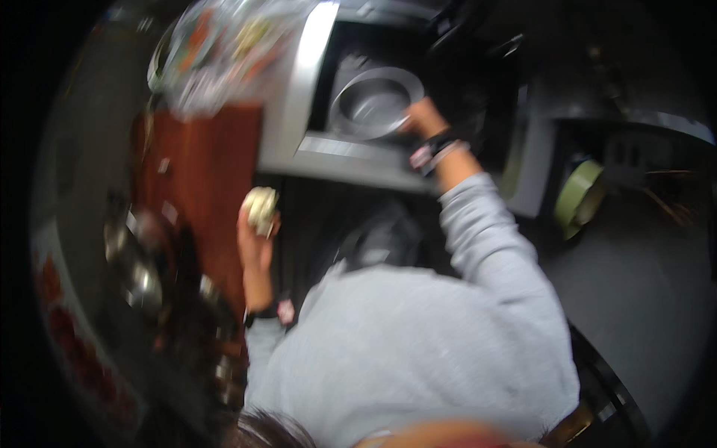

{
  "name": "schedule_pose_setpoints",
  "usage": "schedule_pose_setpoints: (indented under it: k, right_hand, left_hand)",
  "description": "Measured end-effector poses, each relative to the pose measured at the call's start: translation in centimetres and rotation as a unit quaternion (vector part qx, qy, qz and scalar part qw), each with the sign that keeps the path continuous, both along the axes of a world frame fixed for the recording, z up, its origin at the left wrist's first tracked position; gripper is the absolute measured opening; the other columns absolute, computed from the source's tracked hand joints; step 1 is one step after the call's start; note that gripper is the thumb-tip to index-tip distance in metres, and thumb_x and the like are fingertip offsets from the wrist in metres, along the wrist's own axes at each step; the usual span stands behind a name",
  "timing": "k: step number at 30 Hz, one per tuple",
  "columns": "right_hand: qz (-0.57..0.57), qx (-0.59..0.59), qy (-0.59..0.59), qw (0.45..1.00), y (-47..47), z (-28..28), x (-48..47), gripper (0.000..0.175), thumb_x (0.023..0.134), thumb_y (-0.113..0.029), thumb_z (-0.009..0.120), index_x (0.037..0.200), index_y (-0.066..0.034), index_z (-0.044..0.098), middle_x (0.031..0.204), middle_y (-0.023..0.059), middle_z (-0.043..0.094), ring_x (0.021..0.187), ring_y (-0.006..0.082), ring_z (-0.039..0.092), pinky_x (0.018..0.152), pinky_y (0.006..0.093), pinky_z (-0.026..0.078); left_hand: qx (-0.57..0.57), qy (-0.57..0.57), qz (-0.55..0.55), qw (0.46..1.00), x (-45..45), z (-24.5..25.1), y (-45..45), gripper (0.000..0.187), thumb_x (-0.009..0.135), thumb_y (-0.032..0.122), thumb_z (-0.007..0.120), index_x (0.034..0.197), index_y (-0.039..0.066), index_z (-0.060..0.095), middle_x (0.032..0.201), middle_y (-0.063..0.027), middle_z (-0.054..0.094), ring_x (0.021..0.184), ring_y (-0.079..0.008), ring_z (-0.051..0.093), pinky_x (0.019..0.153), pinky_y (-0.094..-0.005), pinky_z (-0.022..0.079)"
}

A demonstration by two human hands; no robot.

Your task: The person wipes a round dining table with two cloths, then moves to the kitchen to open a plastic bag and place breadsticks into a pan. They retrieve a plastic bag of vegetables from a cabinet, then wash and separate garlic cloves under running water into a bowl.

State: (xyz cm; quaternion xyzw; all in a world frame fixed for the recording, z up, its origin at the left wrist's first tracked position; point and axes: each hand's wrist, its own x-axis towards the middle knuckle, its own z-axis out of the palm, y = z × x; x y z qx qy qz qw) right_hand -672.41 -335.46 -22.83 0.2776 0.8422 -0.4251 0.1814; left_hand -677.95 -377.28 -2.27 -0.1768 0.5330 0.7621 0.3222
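Observation:
My left hand [257, 241] is raised beside the cutting board and holds a pale, lumpy piece of food [260, 208], perhaps a vegetable; blur hides its exact kind. Ahead and to the right, my right hand [423, 119] grips the right rim of a round metal pan [374, 107]. That pan is on a black cooktop [476, 73] and seems to have nothing solid in it. A reddish-brown wooden cutting board [224, 162] lies left of the cooktop, with a small pale scrap [163, 166] on it.
Clear plastic bags [224, 56] with orange and yellowish contents crowd the far left, beside the cooktop's metal edge [280, 129]. Blurred shiny metal ware [143, 283] is at the board's near left. A green container [578, 199] stands off to the right.

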Motion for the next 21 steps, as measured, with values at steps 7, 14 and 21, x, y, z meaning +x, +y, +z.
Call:
schedule_pose_setpoints:
  k: [7, 14, 21]
  right_hand:
    - [-0.178, -0.369, -0.143, 0.901, 0.9, 1.3, -3.9, 0.028, 0.079, -0.014, 0.054, 0.087, 0.0119, 0.047, 0.074, 0.0195, 0.058, 0.054, 0.0290, 0.061, 0.043, 0.0363, 0.051]
    - [-0.351, -0.042, 0.159, 0.922, 15.1, 5.5, -1.2, 0.026, 0.079, -0.007, 0.047, 0.104, -0.0018, 0.049, 0.074, 0.0111, 0.059, 0.056, 0.0197, 0.060, 0.040, 0.0290, 0.046]
    - [-0.071, 0.277, 0.202, 0.937, 19.6, 11.6, -5.7, 0.042, 0.069, -0.008, 0.046, 0.111, -0.0009, 0.047, 0.105, 0.0186, 0.054, 0.092, 0.0338, 0.054, 0.081, 0.0387, 0.043]
  left_hand:
    - [-0.018, -0.040, -0.013, 0.999, -4.7, 0.3, 8.8, 0.035, 0.086, 0.030, 0.044, 0.112, 0.008, 0.045, 0.101, -0.0065, 0.056, 0.080, -0.0204, 0.057, 0.063, -0.0317, 0.047]
    - [-0.023, -0.030, -0.147, 0.988, -6.1, -3.3, 16.9, 0.038, 0.082, 0.023, 0.050, 0.116, 0.009, 0.041, 0.106, -0.0073, 0.053, 0.089, -0.0199, 0.055, 0.072, -0.0369, 0.047]
    - [-0.022, -0.029, -0.239, 0.970, -7.2, -3.9, 24.3, 0.045, 0.079, 0.025, 0.057, 0.116, 0.008, 0.039, 0.108, -0.0067, 0.050, 0.095, -0.0175, 0.052, 0.073, -0.0368, 0.050]
